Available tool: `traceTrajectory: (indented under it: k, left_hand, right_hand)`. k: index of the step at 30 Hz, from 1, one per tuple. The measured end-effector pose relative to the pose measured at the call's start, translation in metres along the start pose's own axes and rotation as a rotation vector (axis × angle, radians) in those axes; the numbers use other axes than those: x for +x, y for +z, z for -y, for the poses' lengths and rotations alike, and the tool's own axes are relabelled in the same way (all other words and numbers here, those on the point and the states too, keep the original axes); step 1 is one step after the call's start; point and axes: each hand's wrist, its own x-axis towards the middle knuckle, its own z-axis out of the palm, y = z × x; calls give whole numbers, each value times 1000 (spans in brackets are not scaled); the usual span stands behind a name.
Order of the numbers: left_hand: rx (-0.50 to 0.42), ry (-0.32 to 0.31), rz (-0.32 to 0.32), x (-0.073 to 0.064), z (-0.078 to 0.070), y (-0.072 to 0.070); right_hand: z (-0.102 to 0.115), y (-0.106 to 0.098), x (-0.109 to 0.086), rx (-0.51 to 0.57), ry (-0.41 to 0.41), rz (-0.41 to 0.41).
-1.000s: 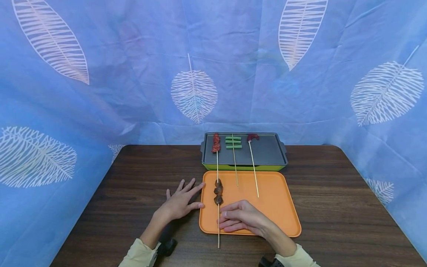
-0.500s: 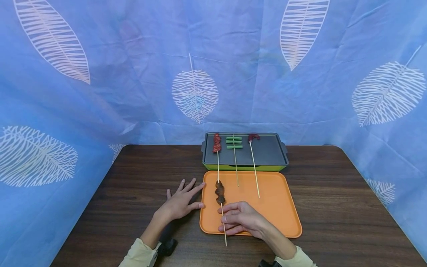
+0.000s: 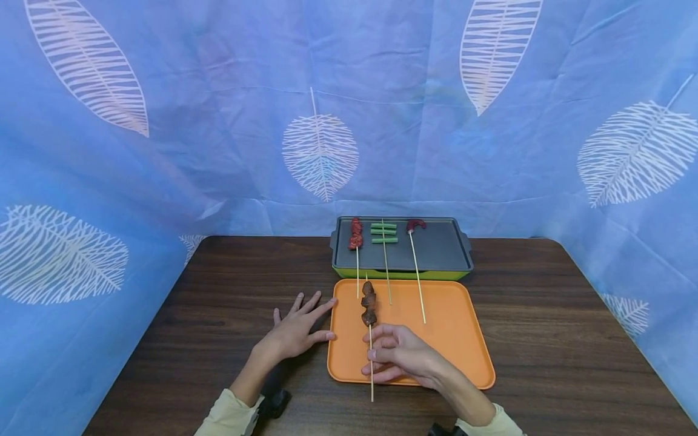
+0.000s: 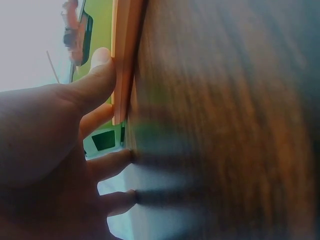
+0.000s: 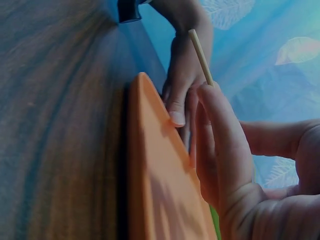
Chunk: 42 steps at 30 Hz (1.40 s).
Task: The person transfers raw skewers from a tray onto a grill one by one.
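Note:
In the head view my right hand (image 3: 403, 356) pinches the bare stick of a skewer of brown meat chunks (image 3: 369, 303), holding it over the left part of an orange tray (image 3: 447, 333). The stick's end pokes out past my fingers in the right wrist view. My left hand (image 3: 291, 333) lies spread at the tray's left edge; its thumb (image 4: 102, 65) touches the rim in the left wrist view, and other fingertips reach the table. On the grill plate (image 3: 442, 248) behind lie a red meat skewer (image 3: 355, 235), a green vegetable skewer (image 3: 384, 232) and a skewer with a dark red curled piece (image 3: 416, 224).
The grill has a green base (image 3: 436, 275) and stands just behind the tray, near the blue leaf-print cloth (image 3: 414, 151). Sticks of the grilled skewers overhang the tray's far part. Dark wooden table (image 3: 534, 315) extends on both sides.
My right hand has taken hold of the brown meat skewer's stick and lifted it from the tray, shifting it slightly right and forward. My left hand stays at the tray edge.

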Motion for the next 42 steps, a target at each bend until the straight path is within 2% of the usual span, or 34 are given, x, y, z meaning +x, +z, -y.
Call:
traceTrajectory:
  k: [11,16,28,35,42]
  left_hand:
    - [0,-1,0,0,0,1]
    - [1,-1,-3,-1,-1,-1]
    - [2,5,4,1,1,1]
    - [-10,25,-4,0,3,2]
    - [-16,32,-2,0,3,2]
  right_hand:
    - [12,1,-11,-28,-31,50]
    - [19,1,-15,-30,-55,42]
    - [40,-6,-29,-102,-120,-41]
    - [53,-16,-38,-155,-159,-128]
    - [59,-28,-42,-164,-221,-210]
